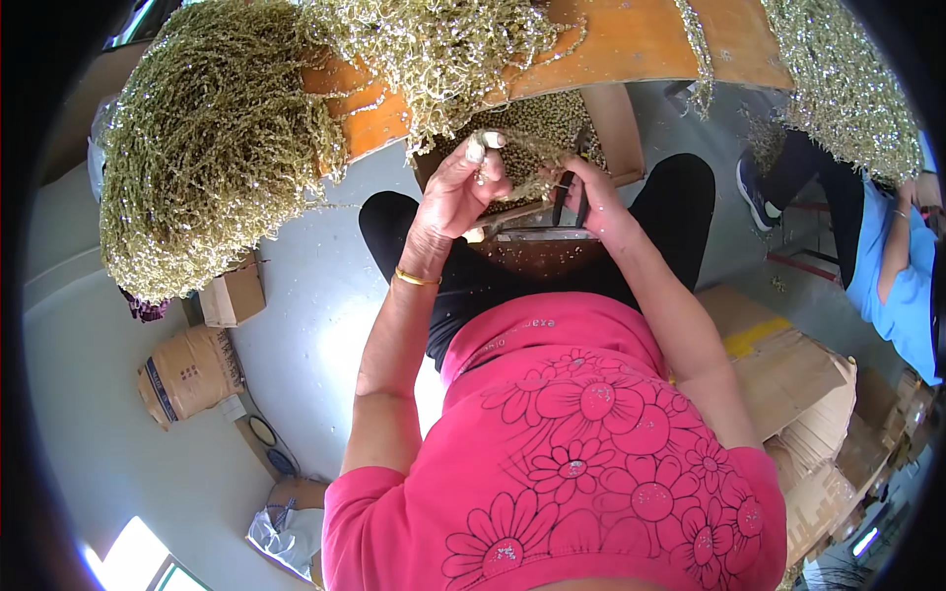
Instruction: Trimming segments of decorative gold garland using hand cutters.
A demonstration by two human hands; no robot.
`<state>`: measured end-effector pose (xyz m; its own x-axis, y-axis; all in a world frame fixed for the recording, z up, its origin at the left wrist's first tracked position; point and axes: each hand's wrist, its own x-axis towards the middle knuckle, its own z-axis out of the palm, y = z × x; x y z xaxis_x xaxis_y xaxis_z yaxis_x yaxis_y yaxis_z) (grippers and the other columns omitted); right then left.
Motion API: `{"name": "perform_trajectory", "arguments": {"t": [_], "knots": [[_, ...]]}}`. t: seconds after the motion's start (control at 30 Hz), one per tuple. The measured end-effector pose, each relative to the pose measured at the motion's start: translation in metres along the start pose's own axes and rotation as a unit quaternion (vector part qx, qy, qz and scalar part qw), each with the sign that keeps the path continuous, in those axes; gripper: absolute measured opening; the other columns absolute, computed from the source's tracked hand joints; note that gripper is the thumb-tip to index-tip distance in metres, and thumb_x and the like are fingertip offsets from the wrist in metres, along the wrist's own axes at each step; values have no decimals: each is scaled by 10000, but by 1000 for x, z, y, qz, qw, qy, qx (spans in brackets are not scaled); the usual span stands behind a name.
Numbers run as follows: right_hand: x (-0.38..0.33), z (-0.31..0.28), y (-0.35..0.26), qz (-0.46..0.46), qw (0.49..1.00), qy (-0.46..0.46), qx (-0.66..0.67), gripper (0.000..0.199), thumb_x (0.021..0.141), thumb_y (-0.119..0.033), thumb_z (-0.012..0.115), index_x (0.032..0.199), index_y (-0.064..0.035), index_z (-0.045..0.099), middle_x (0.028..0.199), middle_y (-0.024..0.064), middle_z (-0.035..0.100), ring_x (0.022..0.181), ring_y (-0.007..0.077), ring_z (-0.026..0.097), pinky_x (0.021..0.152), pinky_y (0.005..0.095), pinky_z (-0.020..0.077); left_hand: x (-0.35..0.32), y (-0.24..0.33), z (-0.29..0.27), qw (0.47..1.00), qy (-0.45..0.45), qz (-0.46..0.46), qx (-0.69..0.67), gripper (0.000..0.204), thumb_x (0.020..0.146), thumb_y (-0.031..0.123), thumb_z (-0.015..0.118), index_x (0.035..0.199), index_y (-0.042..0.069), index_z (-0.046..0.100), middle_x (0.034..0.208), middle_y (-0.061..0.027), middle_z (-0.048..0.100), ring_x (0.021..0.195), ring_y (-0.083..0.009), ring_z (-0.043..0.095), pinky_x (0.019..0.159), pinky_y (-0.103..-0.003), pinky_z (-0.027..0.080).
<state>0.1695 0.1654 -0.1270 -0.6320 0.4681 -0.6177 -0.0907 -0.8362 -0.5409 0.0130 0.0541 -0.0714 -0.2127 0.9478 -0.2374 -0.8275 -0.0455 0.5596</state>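
Over the lap, left hand [461,187] fingers pinching glittery garland strand [527,163], right hand [591,197] gripping scissors [570,197]

Small workshop, heaped glittery green garlands [212,148], orange worktable [631,39], stacked cardboard boxes [788,394]

Grey floor, boxes all around

A smooth grey floor [315,325] catches bright light at the lower left. Cardboard boxes [192,372] stand on the left, more cartons [788,364] stack on the right, beside an orange wooden counter [631,39].
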Motion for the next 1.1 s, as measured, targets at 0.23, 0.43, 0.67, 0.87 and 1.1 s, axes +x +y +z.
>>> {"name": "perform_trajectory", "arguments": {"t": [0.23,0.43,0.67,0.87,1.1], "knots": [[-19,4,-19,-37,988,-71,133,125,799,-143,541,903,-85,505,757,21,524,743,152,512,673,320,447,-15,32,-18,978,-84,-187,25,270,902,231,401,990,6,523,525,46,347,397,-34,224,384,-183,193],[-22,-4,-30,85,974,-163,135,200,824,-151,501,1011,-79,493,634,-28,399,565,65,401,548,234,337,-27,49,-9,977,-80,-195,37,308,902,277,417,923,3,556,489,61,351,384,-21,227,372,-178,186],[-39,13,-40,19,961,-215,174,158,838,-151,472,974,-76,500,587,-13,405,558,85,420,632,296,395,-25,59,-10,974,-87,-173,116,295,897,236,415,919,-31,540,503,37,377,386,-27,224,369,-179,180],[-45,21,-48,-3,959,-160,234,170,811,-105,511,971,-52,488,588,-15,440,560,81,442,609,270,390,-30,59,-2,948,-113,-213,207,262,891,210,430,895,-32,531,506,45,342,411,-32,241,374,-193,182],[-38,11,-57,87,951,-148,256,121,821,-80,482,921,-12,479,626,0,389,570,79,410,566,244,370,-18,54,16,919,-62,-176,346,212,865,224,505,900,17,538,549,74,378,424,-23,270,386,-177,204]]}}
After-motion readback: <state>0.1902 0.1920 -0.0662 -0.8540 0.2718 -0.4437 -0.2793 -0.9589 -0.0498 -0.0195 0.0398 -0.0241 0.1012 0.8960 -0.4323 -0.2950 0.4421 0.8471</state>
